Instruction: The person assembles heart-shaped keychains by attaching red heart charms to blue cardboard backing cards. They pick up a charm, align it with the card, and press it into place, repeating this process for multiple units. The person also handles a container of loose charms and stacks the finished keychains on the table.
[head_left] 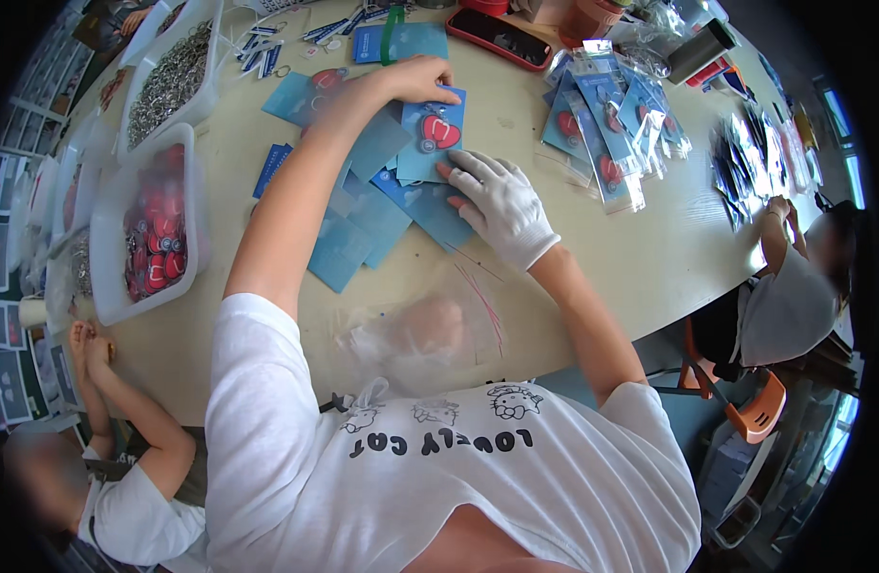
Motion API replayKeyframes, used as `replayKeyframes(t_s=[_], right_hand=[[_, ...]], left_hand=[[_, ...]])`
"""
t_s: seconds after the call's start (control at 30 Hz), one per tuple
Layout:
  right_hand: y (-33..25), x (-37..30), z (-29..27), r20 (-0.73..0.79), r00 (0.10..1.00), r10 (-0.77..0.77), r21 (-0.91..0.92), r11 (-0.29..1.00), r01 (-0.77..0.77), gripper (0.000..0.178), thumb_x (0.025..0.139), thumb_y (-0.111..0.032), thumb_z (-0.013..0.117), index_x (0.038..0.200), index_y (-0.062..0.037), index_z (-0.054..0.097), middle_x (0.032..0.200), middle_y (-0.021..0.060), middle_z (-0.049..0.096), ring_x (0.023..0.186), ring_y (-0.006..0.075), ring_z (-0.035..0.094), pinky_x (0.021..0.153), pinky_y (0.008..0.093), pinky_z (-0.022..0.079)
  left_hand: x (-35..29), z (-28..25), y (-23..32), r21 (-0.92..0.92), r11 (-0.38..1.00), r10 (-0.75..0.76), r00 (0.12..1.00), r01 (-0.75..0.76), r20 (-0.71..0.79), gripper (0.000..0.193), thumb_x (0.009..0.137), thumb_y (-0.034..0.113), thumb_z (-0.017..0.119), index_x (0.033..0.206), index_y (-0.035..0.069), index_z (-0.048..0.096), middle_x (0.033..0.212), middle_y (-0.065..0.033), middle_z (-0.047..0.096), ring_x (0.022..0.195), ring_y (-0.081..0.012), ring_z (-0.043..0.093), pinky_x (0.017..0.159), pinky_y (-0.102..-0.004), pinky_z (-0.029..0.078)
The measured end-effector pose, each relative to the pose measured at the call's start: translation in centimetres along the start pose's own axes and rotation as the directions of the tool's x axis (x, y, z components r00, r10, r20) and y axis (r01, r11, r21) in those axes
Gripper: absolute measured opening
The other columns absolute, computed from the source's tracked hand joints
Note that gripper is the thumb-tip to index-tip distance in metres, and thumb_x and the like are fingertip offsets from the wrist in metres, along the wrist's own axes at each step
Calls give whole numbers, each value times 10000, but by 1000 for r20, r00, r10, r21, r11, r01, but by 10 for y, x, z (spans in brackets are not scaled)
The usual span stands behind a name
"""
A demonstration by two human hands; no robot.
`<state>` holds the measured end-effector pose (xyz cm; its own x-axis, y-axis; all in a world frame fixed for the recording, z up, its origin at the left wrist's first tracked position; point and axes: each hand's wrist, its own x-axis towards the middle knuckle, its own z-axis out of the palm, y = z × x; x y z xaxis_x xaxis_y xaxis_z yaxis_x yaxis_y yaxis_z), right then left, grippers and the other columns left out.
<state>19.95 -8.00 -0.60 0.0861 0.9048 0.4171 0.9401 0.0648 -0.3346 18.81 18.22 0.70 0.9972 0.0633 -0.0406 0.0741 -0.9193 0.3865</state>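
My bare left hand (422,80) is closed at the top edge of a blue card (418,118), its fingers bent and thumb close to them. On that card sits a red heart-shaped charm (440,132) with a small round grey piece below it. My right hand (504,202) wears a white glove with bare fingertips showing. Its fingers are spread, with the index fingertip by the card's lower right corner and the thumb lower down, over the pile. Beneath lie several overlapping blue cards (361,222). Another red charm (328,78) rests on a card partly behind my left forearm.
Clear-bagged cards with red charms (606,124) are heaped at right. A plastic bin of red charms (199,205) and a bin of metal rings (213,81) stand left. A red-cased phone (499,38) lies at the far side. Two other people sit at the table's sides.
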Motion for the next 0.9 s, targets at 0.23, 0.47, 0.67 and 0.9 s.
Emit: replayKeyframes(t_s=[0.23,0.47,0.67,0.9], right_hand=[[4,-15,-11,-174,904,390,455,846,-277,458,801,-171,692,1208,-51,519,1181,121,566,1092,280,552,906,390,457],[-9,-6,-12,217,765,606,922,130,-364,695,849,-321,677,1367,21,365,1175,126,574,1097,228,556,898,343,468],[-39,20,-1,119,678,725,951,112,-287,785,794,-347,729,1363,38,349,1223,169,533,1082,232,563,889,337,472],[-47,37,-3,-329,635,699,760,595,-261,541,679,-343,823,1076,-76,569,1156,147,483,1129,308,486,940,402,428]], left_hand=[[-40,-42,41,-236,946,156,949,-223,-273,259,907,257,635,897,8,561,745,-20,543,716,-80,482,648,-256,413],[-97,-93,133,-240,971,-112,871,-7,-479,163,898,122,595,908,-36,558,729,-139,577,653,-201,548,631,-350,431],[-106,-78,143,-79,996,-91,745,51,-661,159,926,147,599,896,4,538,697,-51,551,652,-99,493,594,-258,407],[-112,-66,145,-118,993,-81,651,-14,-755,164,945,150,573,865,13,532,651,-85,540,566,-176,513,550,-305,425]])
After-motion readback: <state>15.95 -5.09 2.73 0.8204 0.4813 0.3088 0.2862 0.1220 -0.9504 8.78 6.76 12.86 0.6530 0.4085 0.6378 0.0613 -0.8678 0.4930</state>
